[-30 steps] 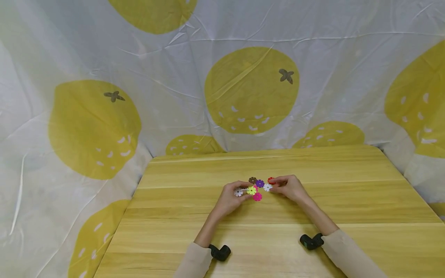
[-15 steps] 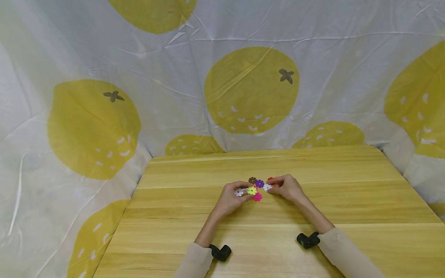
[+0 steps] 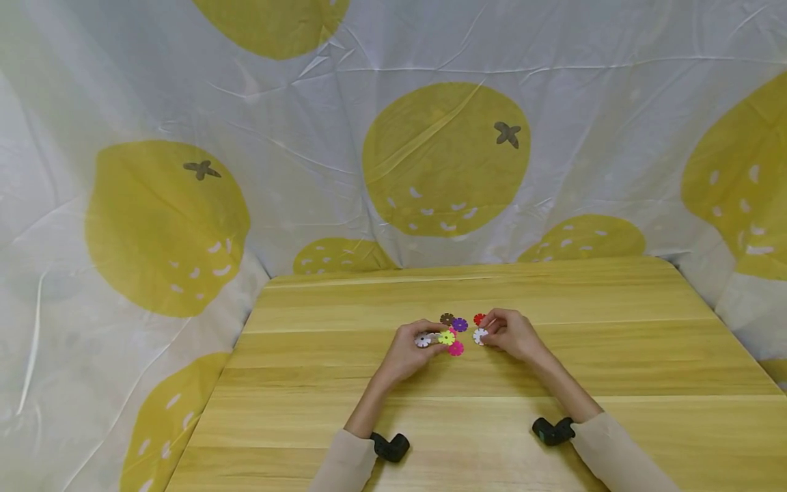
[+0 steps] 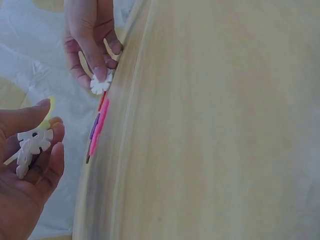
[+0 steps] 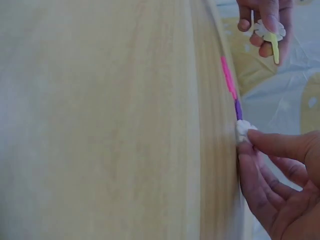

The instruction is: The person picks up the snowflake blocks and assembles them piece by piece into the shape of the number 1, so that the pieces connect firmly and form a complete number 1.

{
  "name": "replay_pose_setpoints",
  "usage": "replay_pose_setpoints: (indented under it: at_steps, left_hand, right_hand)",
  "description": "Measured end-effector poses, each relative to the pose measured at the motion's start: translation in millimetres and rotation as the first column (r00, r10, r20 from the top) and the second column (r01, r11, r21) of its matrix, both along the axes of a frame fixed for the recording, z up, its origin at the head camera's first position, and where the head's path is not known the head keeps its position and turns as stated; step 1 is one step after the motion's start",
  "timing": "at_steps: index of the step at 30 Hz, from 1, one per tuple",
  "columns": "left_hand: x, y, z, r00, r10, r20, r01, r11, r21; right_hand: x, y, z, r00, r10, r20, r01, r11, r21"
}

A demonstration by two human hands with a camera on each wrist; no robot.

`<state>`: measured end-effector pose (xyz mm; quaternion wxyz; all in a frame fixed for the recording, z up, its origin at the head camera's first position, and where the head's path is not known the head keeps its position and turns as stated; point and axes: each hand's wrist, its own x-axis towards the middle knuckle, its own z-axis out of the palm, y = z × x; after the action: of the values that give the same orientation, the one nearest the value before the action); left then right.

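Right hand (image 3: 512,335): one white notched disc (image 3: 480,336) is pinched by its rim between thumb and index finger, to the right of the purple notched disc (image 3: 460,324) and a bit nearer the person. Contact between the pinched disc and the tabletop can't be told.

Left hand (image 3: 407,354): one yellow notched disc (image 3: 446,337) is gripped at the fingertips, left of and nearer than the purple disc. At least two white pieces (image 4: 36,141) are held with it, inside the curve of the fingers, set at different angles, farther left of purple. Exact count there is obscured by the fingers; how they are joined can't be made out.

Loose on the table, flat: 1 purple; 1 brown notched disc (image 3: 447,319), just beside purple on its left; 1 red notched disc (image 3: 479,319), right of purple, apart from it, close to the right fingertips; 2 pink notched discs (image 3: 456,348), both on purple's near side, one partly covered by the yellow disc.

Farther out: 2 black wrist units (image 3: 391,447) and 2 beige sleeves (image 3: 344,461), well nearer than purple. 1 wood-grain tabletop (image 3: 479,437) under purple. 1 pale curtain (image 3: 584,137) beyond purple, printed with large yellow fruit.
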<state>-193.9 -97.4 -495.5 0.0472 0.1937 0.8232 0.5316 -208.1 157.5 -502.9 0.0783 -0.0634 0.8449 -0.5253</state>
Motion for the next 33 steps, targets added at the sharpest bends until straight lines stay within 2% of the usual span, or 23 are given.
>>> replay_pose_setpoints:
  at_steps: [4,8,19,33]
  left_hand:
    - [-0.3,-0.3,-0.7,1.000,0.000,0.012,0.000,1.000,0.004]
    - [-0.3,-0.2,-0.3,1.000,-0.007,0.018,0.007,1.000,0.013]
    - [1.1,2.9,2.4,0.999,-0.014,0.028,0.012,0.997,0.081]
    - [0.1,1.4,4.2,0.997,-0.072,0.031,0.070,0.995,0.070]
  right_hand:
    - [6.1,1.3,3.7,0.998,0.055,0.018,-0.052,0.993,-0.107]
    - [11.6,1.1,7.1,0.996,0.093,-0.003,-0.092,0.985,-0.147]
    - [23.7,-6.0,11.3,0.988,0.112,-0.107,-0.126,0.982,-0.142]
    - [29.4,-13.6,9.7,0.986,0.074,-0.150,-0.098,0.983,-0.154]
